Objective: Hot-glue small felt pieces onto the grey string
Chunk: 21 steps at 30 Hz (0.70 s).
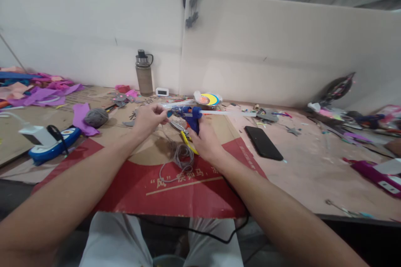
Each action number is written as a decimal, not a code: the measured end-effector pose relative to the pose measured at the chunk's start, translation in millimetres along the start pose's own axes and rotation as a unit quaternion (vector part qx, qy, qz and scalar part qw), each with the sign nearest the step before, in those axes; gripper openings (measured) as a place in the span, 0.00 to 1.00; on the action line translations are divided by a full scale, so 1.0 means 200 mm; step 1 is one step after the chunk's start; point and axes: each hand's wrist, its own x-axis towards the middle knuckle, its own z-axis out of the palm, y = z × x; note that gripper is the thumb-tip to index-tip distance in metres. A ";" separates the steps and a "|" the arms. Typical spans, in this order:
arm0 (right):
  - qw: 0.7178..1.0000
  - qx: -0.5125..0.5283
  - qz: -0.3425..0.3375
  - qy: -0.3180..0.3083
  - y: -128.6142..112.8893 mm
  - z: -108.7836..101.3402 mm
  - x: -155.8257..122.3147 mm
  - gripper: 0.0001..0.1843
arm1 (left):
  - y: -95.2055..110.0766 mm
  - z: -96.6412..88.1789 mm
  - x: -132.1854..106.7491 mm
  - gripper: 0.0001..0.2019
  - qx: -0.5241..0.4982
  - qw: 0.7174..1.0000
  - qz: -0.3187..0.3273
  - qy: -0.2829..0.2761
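My right hand (207, 137) is wrapped around the handle of a blue glue gun (194, 119). A long whitish glue stick (228, 113) sticks out of its back end to the right. The gun's nozzle points left, close to the fingertips of my left hand (149, 117). Those fingers are pinched together, and what lies between them is too small to make out. Beneath the hands a loose tangle of grey cord (184, 157) rests on a red and brown cardboard sheet (131, 190). Yellow-handled scissors (187, 142) lie partly hidden behind my right hand.
A black phone (263, 143) lies to the right. On the left are a grey yarn ball (96, 117), purple felt (82, 117) and a blue power strip (46, 152). A bottle (144, 75) and small clock (162, 91) stand before the white partition. A black cable (216, 238) hangs over my lap.
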 end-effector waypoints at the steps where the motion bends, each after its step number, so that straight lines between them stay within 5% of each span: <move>1: 1.000 -0.004 0.002 0.004 -0.01 0.00 0.00 0.21 | 0.00 0.00 0.00 0.04 0.003 1.000 -0.003 0.004; 7: 0.995 0.079 -0.001 0.059 -0.02 -0.03 -0.01 0.13 | 0.01 -0.03 0.02 0.04 -0.020 0.998 -0.055 0.013; 13: 0.961 0.231 0.141 0.065 0.07 -0.04 0.04 0.14 | -0.02 -0.02 0.03 0.08 -0.117 0.990 -0.074 -0.010; 17: 0.967 0.082 0.232 0.071 0.25 -0.08 0.11 0.12 | -0.03 -0.01 0.03 0.07 -0.123 0.992 -0.035 -0.005; 21: 0.963 -0.043 0.260 0.046 0.38 -0.15 0.15 0.09 | 0.00 -0.01 0.01 0.03 0.008 0.998 0.057 0.030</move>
